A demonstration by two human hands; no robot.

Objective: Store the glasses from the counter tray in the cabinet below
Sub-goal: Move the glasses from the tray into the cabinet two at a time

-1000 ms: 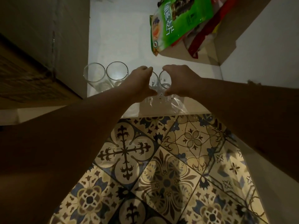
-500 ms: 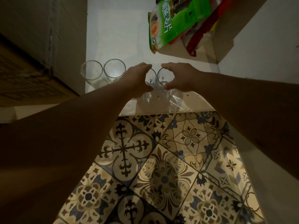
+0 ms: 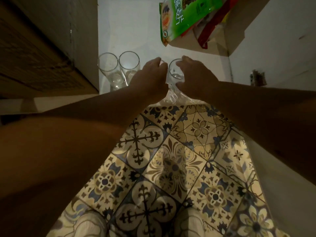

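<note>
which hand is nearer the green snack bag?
Right. The right hand sits just below the green snack bag, gripping a glass; the left hand is further left, gripping another glass.

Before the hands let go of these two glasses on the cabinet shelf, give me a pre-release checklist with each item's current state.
1. Left hand holds its glass: cannot tell, glass mostly hidden.
2. Right hand holds right glass: ok.
3. Right glass upright: ok.
4. Glass bases resting on shelf: cannot tell.
5. Apart from the two stored glasses: ok.
6. Clear of green snack bag: ok.
</note>
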